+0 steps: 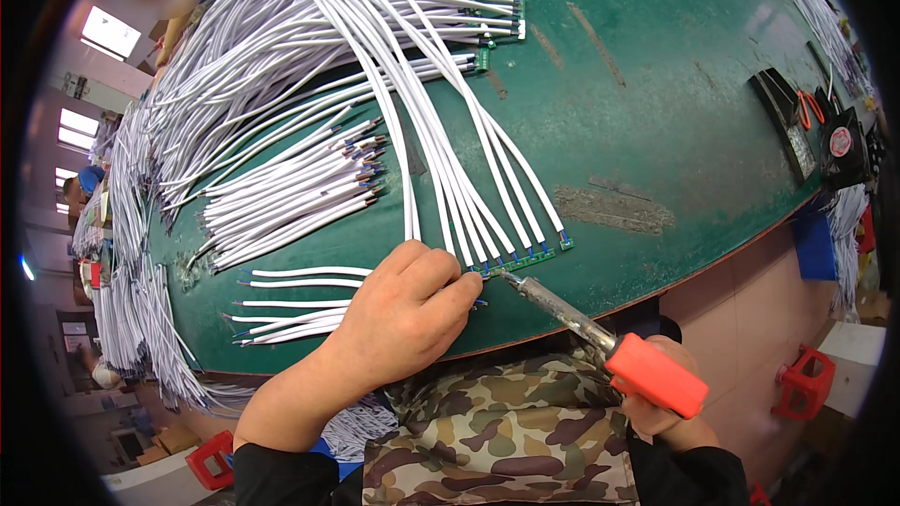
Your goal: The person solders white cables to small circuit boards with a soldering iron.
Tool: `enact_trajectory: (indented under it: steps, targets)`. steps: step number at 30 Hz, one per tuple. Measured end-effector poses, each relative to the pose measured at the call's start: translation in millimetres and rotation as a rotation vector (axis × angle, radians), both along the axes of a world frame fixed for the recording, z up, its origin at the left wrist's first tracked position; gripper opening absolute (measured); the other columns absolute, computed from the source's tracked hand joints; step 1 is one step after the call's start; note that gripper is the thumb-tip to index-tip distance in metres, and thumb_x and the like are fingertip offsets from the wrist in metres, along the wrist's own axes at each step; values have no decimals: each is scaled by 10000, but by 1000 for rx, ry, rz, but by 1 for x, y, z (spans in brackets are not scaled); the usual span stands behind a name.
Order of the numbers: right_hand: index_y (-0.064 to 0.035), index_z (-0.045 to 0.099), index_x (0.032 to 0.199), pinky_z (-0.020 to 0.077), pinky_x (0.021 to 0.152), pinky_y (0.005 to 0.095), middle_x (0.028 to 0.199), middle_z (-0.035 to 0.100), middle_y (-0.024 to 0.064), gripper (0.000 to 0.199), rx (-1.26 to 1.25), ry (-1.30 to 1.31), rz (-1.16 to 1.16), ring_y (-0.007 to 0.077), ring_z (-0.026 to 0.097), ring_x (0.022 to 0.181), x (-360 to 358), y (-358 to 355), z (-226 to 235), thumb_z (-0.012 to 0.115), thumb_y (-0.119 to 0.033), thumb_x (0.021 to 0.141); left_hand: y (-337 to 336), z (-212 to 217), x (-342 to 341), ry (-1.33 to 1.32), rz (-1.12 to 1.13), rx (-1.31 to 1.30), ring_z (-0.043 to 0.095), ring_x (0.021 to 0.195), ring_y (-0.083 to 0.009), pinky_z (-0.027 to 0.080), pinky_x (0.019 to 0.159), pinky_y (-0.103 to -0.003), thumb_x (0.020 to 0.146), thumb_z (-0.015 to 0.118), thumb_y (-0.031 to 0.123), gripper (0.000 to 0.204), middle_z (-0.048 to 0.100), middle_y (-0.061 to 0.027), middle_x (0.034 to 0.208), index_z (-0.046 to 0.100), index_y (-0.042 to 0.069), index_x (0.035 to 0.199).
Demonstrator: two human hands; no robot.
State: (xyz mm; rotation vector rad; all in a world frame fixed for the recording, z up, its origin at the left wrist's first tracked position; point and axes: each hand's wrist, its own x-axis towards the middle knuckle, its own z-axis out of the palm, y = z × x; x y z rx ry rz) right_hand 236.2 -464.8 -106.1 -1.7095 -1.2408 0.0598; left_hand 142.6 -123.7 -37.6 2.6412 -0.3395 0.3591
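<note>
A: Where is the soldering iron (600, 342), and which way does it point?

B: At the near edge of the green worktop (694, 131). Its long axis runs diagonally: the orange handle sits near and right, the metal shaft slants far and left, and the tip meets the near end of a narrow green circuit strip (525, 260).

A: Who holds it?

B: The right hand (661, 412), fingers wrapped tight around the handle's near end.

A: And the left hand (408, 314)?

B: Curled nearly closed, fingertips pinching at a white wire (412, 197) just left of the iron's tip; I cannot tell how firmly it grips.

A: What else lies there?

B: Several white wires run from the strip toward the far side. A bundle of loose white cables (281, 197) lies to the left, and a small black fan (841, 145) stands at the right edge.
</note>
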Motion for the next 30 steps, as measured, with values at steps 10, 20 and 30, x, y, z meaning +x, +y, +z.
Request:
enact_trajectory:
  steps: [10, 20, 30]
  targets:
    - [-15, 546, 1345, 520, 598, 375, 904, 717, 115, 633, 23, 43, 9, 292, 673, 674, 1, -1, -2, 820, -251, 825, 7, 8, 1, 84, 21, -180, 617, 841, -288, 519, 735, -390, 757, 724, -63, 349, 628, -114, 956, 698, 21, 1094]
    - [-102, 681, 816, 489, 572, 361, 781, 686, 49, 86, 72, 167, -131, 260, 637, 623, -8, 7, 7, 670, -178, 856, 7, 13, 5, 63, 78, -228, 622, 752, -259, 498, 650, -352, 791, 792, -60, 288, 632, -86, 863, 723, 56, 1046]
    - [-86, 704, 833, 501, 606, 370, 790, 690, 59, 240, 84, 151, -168, 273, 656, 665, -10, 0, 4, 720, -309, 918, -11, 5, 5, -74, 88, -74, 602, 759, -270, 486, 645, -379, 709, 752, -91, 350, 624, -81, 867, 711, 49, 1027]
